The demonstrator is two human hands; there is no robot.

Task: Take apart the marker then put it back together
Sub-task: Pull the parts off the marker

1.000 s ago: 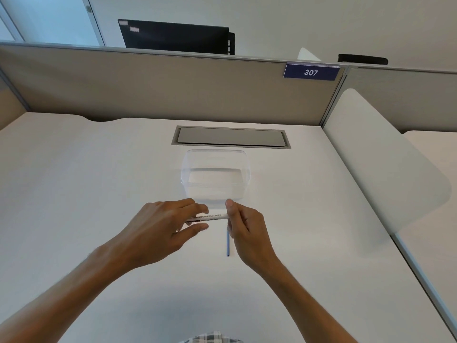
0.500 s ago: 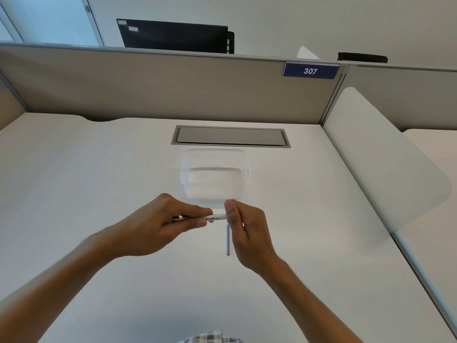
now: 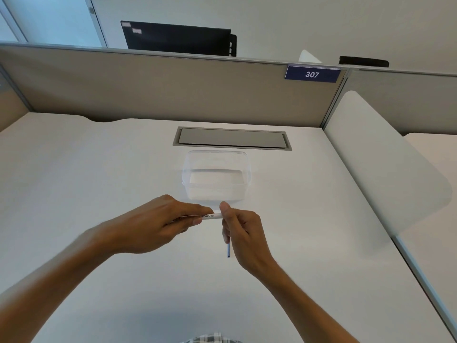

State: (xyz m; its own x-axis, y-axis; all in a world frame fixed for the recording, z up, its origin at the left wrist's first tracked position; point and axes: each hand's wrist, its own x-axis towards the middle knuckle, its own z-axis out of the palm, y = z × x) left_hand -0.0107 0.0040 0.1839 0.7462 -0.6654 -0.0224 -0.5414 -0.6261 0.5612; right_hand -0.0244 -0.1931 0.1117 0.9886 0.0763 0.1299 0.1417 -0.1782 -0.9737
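White barrel: pinched by my left hand.
Right hand: grips its end and blue rod.
Risk: rod may slip.

A white desk sits within beige cubicle partitions; a blue plate reads 307. Behind stand a dark monitor and pale wall.

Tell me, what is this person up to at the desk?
A person is working on a white board marker, held level above the desk. The left hand grips one end and the right hand pinches the other end. A thin blue stick, probably the marker's ink core, hangs down from the right hand. A clear plastic tub stands just beyond the hands.
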